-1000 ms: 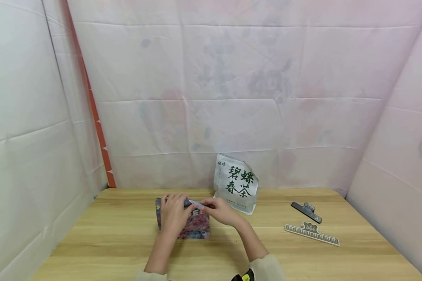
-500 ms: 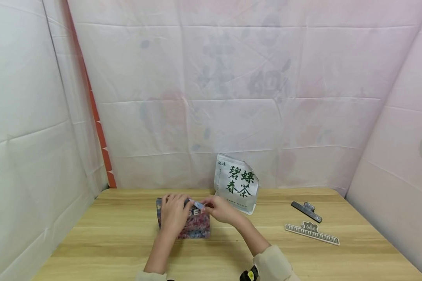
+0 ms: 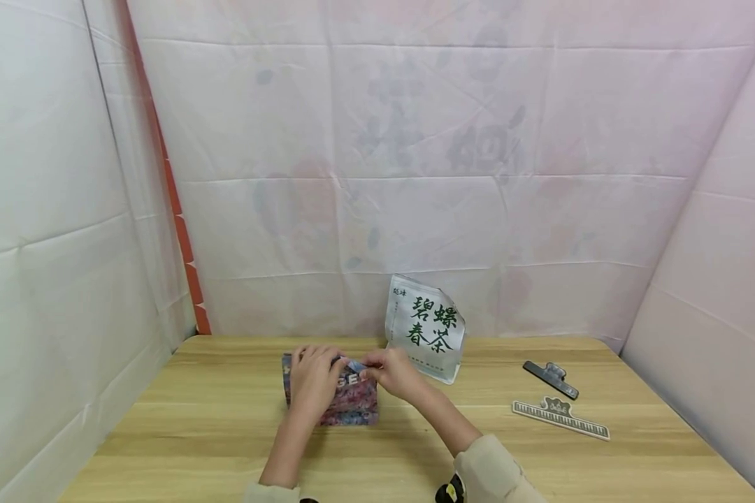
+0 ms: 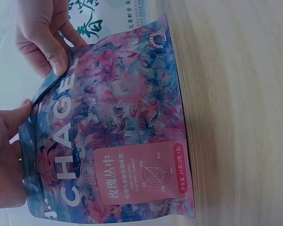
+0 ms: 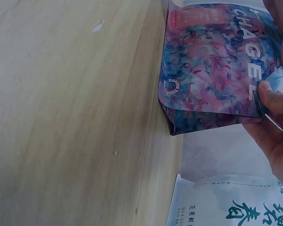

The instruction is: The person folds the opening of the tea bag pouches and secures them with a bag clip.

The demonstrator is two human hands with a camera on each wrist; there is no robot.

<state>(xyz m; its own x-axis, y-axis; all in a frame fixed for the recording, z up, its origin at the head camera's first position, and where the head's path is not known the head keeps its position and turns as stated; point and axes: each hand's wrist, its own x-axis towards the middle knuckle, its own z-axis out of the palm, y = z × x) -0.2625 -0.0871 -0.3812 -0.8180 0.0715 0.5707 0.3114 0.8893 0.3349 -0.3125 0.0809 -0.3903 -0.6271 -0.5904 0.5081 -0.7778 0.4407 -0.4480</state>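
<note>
Showing closest, in front of a soft, rectangular blue-and-pink mottled pouch (image 3: 352, 404), are thick beige cloth sleeves (image 3: 493, 471), with a small black device bearing a yellow mark (image 3: 450, 489) by the right one. The pouch stands upright on the smooth, pale wood-grained table (image 3: 226, 426), its front painterly in print, with bold white letters and a flat pink label, its side creased inward. At its top, the left hand (image 3: 312, 370) grasps the edge with bent fingers, and the right hand (image 3: 398, 372) pinches the right corner, thumb in front and fingers behind; the bluish top strip bends between them. Well to the right of the pouch lies a long cream-and-grey clip with a piano-key pattern and a scalloped handle (image 3: 561, 418); just beyond it is a straight, glossy black clip (image 3: 550, 379). Behind the pouch and to its right, a matte white pouch with green brushed characters (image 3: 424, 332) leans back, its upper right corner folded. Farthest back hangs pale, creased cloth with faint floral blotches (image 3: 415, 154)
</note>
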